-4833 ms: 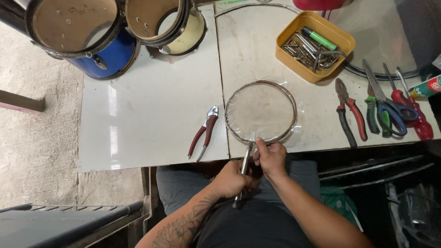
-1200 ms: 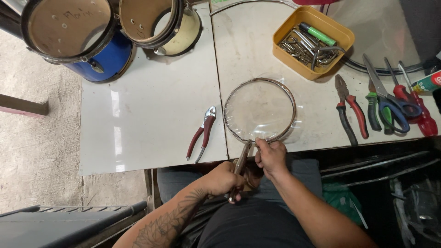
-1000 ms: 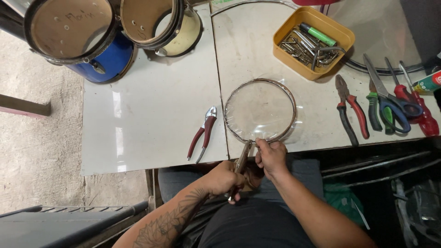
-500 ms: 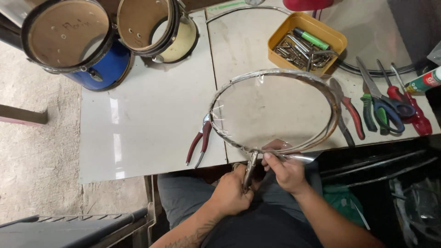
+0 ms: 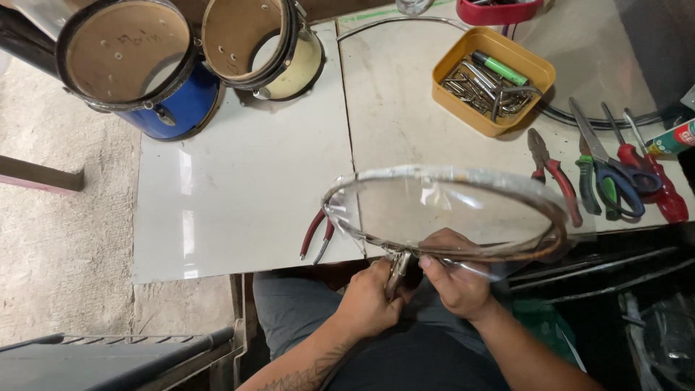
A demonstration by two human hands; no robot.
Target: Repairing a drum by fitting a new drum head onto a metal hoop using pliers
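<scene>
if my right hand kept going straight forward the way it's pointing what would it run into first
Most likely the metal hoop with clear film that the right hand already touches at its near rim. Past it lie the red pliers on the white table, though depth is hard to judge.

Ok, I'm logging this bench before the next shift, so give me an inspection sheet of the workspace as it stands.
Surface: white tabletop, two panels with a seam, scuffed.
Job's things: metal hoop with clear film, raised off the table and tilted; pliers at its near rim.
Clutter: red-handled pliers partly under the hoop; yellow tray of metal parts; hand tools and scissors at right; blue drum; cream drum.
Grippers: left hand grips the pliers; right hand holds the hoop's rim.
Cables: dark cable behind the tools.
Surroundings: concrete floor.
</scene>
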